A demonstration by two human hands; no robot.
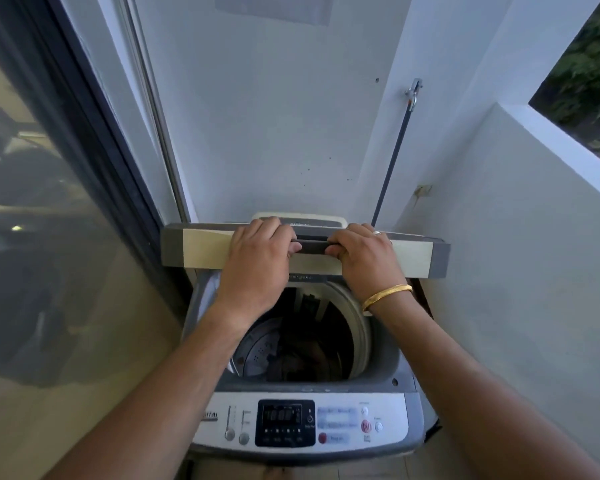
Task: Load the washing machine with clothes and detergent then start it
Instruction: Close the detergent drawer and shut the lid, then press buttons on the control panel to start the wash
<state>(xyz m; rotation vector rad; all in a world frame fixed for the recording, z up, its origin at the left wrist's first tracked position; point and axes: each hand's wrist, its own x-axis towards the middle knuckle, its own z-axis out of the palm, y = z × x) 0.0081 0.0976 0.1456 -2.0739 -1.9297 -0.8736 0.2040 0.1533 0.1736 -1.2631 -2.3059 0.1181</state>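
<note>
Fingers of left hand point(257, 251) and right hand point(364, 254) gripping raised lid point(413, 254) | white-walled nook point(274, 133)

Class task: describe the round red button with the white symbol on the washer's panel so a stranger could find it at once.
Start at the washer, whose lid both hands hold up. Along its near edge runs the control panel, with a dark display in the middle. The button sits right of the display; a second red button lies lower and nearer the display, without that symbol.

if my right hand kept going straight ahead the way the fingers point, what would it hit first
The right hand grips the dark handle of the raised grey-and-cream folding lid. Straight ahead it would probably meet the lid's folded rear panel, then the white back wall; depth is unclear.
</note>
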